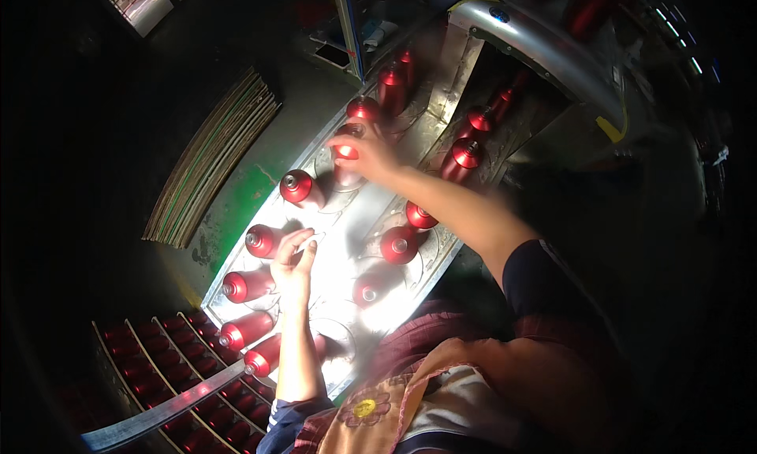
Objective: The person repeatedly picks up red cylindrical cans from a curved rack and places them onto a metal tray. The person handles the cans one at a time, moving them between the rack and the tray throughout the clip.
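Observation:
My right hand (371,153) reaches across the metal table and is wrapped round the upper part of a red metal bottle (345,152) in the far row. My left hand (294,263) hovers over the brightly lit part, thumb and fingers drawn together. A small pale thing seems to show at its fingertips, but glare hides what it is. Beside that hand stand red bottles with narrow necks, one (260,240) just to its left and another (298,186) farther off. More red bottles (246,329) line the left edge nearer to me.
A second row of red bottles (399,245) runs along the table's right side into a metal housing (536,40). At lower left, a divided crate (169,351) holds many red bottles, with a metal rail (169,407) above it. Stacked flat sheets (213,158) lie on the floor.

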Demonstrator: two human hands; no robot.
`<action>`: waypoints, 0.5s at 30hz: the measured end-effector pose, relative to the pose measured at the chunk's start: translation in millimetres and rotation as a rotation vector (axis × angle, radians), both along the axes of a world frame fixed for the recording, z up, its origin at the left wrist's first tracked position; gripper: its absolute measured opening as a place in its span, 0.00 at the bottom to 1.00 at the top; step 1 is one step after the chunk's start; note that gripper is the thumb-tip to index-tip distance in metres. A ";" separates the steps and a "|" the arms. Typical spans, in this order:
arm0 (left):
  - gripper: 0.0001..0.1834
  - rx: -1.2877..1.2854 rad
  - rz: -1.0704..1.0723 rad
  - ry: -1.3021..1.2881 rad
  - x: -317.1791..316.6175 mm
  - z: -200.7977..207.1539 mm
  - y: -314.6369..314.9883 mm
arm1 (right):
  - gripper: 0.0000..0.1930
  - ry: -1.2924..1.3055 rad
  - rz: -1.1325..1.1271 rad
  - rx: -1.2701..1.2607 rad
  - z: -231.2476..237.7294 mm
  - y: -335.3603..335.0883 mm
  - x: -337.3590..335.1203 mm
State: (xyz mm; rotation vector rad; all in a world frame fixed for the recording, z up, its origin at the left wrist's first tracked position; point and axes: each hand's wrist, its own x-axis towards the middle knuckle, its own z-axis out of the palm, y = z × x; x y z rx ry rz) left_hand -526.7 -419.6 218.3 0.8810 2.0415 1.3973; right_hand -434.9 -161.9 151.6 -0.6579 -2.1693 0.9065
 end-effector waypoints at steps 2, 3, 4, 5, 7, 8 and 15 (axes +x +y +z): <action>0.16 -0.115 -0.197 -0.148 22.2 4.4 -16.3 | 0.21 -0.076 0.052 -0.117 -31.2 -4.4 -50.6; 0.19 -0.147 -0.379 -0.034 27.3 0.6 -10.7 | 0.22 -0.274 0.010 -0.090 -41.6 3.3 -68.5; 0.22 -0.151 -0.478 0.053 33.5 -2.1 -5.6 | 0.22 -0.327 -0.004 -0.155 -48.4 4.1 -85.7; 0.22 -0.250 -0.585 0.106 38.1 -4.2 1.4 | 0.23 -0.281 0.009 -0.159 -50.6 5.5 -99.4; 0.27 -0.343 -0.744 0.103 45.7 -6.0 14.8 | 0.23 -0.299 0.155 -0.242 -46.9 -6.3 -114.7; 0.31 -0.416 -0.831 0.046 48.2 -6.3 24.8 | 0.22 -0.284 0.066 -0.196 -42.2 -5.4 -112.7; 0.21 -0.286 -0.807 -0.029 55.9 -26.5 63.3 | 0.18 0.224 0.316 -0.263 16.9 -14.3 -5.0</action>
